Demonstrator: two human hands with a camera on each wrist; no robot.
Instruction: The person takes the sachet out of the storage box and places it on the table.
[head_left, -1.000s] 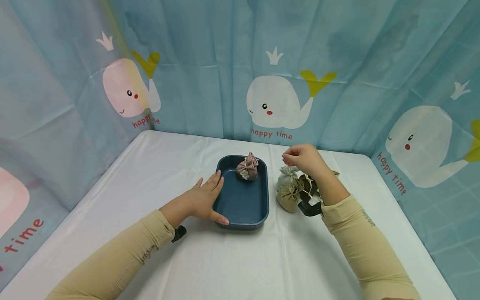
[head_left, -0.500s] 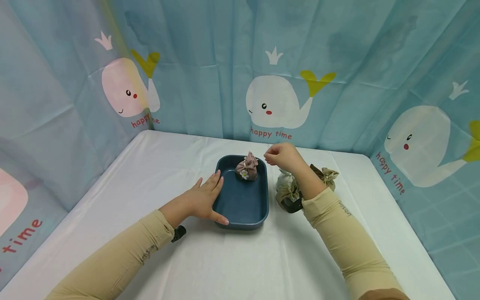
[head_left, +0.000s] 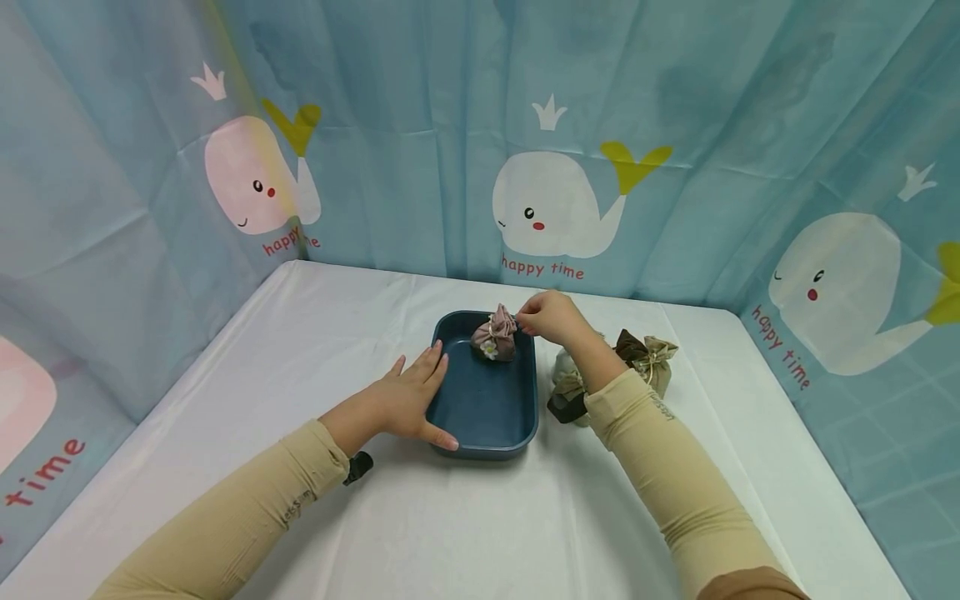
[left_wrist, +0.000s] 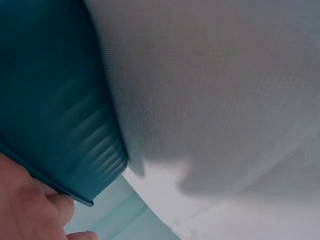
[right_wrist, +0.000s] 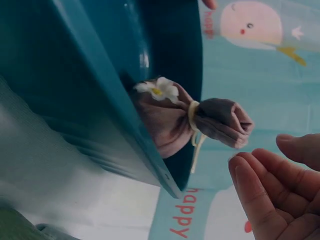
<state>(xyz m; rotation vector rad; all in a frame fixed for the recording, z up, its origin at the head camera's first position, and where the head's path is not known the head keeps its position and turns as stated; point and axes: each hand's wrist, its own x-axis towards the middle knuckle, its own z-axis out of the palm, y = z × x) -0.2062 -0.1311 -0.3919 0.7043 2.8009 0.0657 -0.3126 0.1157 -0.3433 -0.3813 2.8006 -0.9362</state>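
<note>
A mauve drawstring pouch (head_left: 489,337) with a white flower stands in the far right corner of a dark blue rectangular bin (head_left: 480,408). My left hand (head_left: 405,400) lies with spread fingers along the bin's left rim; in the left wrist view its fingers (left_wrist: 35,200) touch that rim. Just right of the pouch's gathered neck is my right hand (head_left: 553,318), over the bin's far right edge. The right wrist view shows its fingers (right_wrist: 250,185) loosely bent, thumb apart from them, with nothing between and a small gap to the pouch top (right_wrist: 225,122).
Right of the bin sit several more pouches, partly behind my right forearm: a pale grey one (head_left: 564,364), a dark brown one (head_left: 628,347) and a khaki one (head_left: 658,367). A white cloth (head_left: 360,533) covers the table. Blue whale-print curtains (head_left: 390,200) hang around its far sides.
My right hand has moved left from above the pouches beside the bin, then slightly down to the mauve pouch. The left hand, the bin and the mauve pouch have stayed in place.
</note>
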